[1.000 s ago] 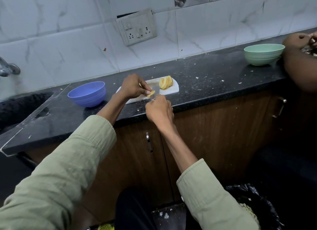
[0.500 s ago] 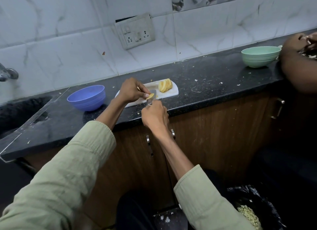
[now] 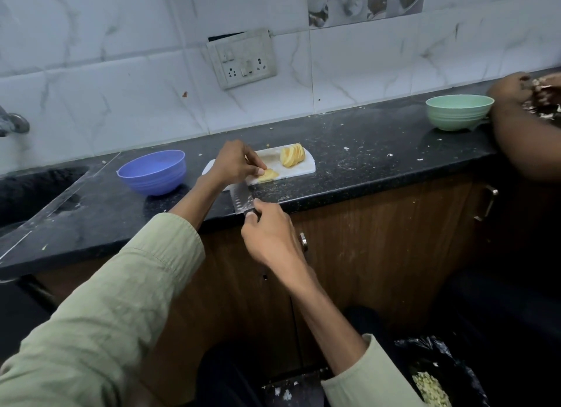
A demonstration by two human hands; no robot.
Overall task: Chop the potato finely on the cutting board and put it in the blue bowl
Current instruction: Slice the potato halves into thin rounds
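A small white cutting board (image 3: 306, 167) lies on the black counter. A fanned stack of yellow potato slices (image 3: 292, 154) sits at its far right end. My left hand (image 3: 233, 163) pinches a few flat potato slices (image 3: 268, 174) at the board's near edge. My right hand (image 3: 268, 236) grips the knife (image 3: 241, 201) by its handle, the blade lying over the counter's front edge, just short of the board. The blue bowl (image 3: 153, 171) stands left of the board and looks empty.
A green bowl (image 3: 460, 112) stands at the far right, beside another person's arm (image 3: 522, 133). A sink (image 3: 27, 191) lies at the left under a tap. A black bin bag (image 3: 437, 376) with scraps sits on the floor. A wall socket hangs above the board.
My right hand has pulled the knife back toward me, off the board to the counter's edge. My left hand stays on the flat slices.
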